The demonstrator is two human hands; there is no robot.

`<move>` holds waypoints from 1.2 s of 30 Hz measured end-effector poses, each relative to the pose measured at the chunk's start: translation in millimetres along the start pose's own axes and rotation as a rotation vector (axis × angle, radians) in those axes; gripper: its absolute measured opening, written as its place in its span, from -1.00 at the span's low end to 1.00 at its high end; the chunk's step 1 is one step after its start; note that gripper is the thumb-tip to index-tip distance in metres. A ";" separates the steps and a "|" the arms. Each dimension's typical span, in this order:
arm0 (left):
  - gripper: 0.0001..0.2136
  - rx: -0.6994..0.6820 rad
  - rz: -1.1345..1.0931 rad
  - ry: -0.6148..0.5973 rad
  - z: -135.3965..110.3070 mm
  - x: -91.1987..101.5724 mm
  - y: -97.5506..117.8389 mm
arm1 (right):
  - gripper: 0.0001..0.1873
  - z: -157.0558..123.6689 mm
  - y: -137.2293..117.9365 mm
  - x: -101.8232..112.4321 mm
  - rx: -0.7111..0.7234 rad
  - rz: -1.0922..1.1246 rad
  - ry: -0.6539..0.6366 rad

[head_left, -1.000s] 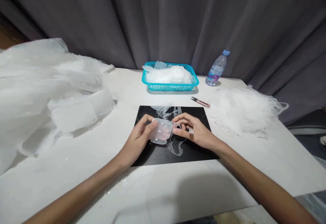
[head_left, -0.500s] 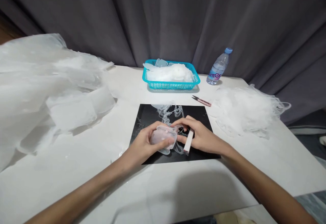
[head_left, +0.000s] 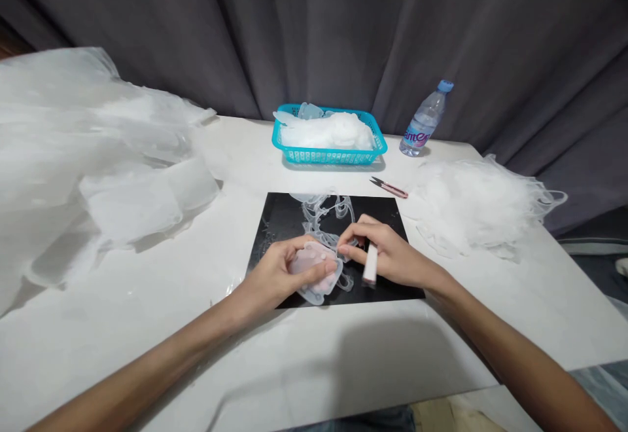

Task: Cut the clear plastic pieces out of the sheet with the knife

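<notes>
My left hand (head_left: 279, 275) is closed on a translucent, rounded silicone-like piece (head_left: 314, 293) with small bumps, its thumb lying across the top. At the right edge of that piece, the thumb and forefinger of my right hand (head_left: 373, 249) pinch together on what looks like a thin clear strip. A white flat bar-shaped tool (head_left: 370, 265) with a dark end is held in the same right hand, sticking out below the palm. Under both hands lies a black mat (head_left: 279, 219) with curly clear trimmings (head_left: 321, 219) on it.
Behind the mat stands a turquoise basket (head_left: 333, 157) of translucent pieces. Thread snips (head_left: 390, 187) and a water bottle (head_left: 424, 124) are at right of it. A heap of clear scraps (head_left: 475, 209) lies right, and a large pile of translucent sheets (head_left: 122, 157) left.
My right hand has drawn slightly right, and its thumb and forefinger have come together at the piece's edge. The piece has tilted a little in my left hand. The view has shifted slightly.
</notes>
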State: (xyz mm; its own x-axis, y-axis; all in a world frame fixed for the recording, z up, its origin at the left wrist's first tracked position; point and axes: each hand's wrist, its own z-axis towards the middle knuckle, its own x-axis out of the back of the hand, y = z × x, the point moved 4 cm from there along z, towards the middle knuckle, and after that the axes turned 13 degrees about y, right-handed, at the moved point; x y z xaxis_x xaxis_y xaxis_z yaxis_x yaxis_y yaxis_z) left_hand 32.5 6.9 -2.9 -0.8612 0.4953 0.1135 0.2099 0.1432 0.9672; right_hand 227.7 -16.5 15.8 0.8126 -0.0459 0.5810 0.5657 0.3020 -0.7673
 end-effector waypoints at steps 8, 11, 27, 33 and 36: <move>-0.74 -0.033 0.029 -0.057 -4.8 3.4 4.1 | -0.87 8.9 24.7 36.3 0.026 -0.263 0.334; -0.82 -0.096 -0.028 -0.059 -4.7 7.0 8.4 | -0.84 7.1 29.6 47.0 0.005 -0.295 0.425; -0.95 -0.297 -0.157 -0.008 -17.8 6.1 31.9 | -0.78 16.0 37.3 48.9 0.090 -0.341 0.429; -0.87 -0.290 -0.275 -0.015 -20.4 5.3 33.0 | -0.66 -2.1 44.5 181.3 -0.033 -0.372 1.176; -0.85 -0.260 -0.294 -0.031 -20.7 4.1 31.0 | -0.62 -22.3 71.9 224.6 -0.340 -0.685 1.086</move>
State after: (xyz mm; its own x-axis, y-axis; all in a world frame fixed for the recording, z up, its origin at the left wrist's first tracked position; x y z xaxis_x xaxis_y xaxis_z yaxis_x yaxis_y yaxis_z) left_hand 25.9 -4.4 32.3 -0.8520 0.4915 -0.1805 -0.1718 0.0632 0.9831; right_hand 454.0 -26.4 85.1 -0.0402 -0.8726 0.4868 0.7806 -0.3315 -0.5298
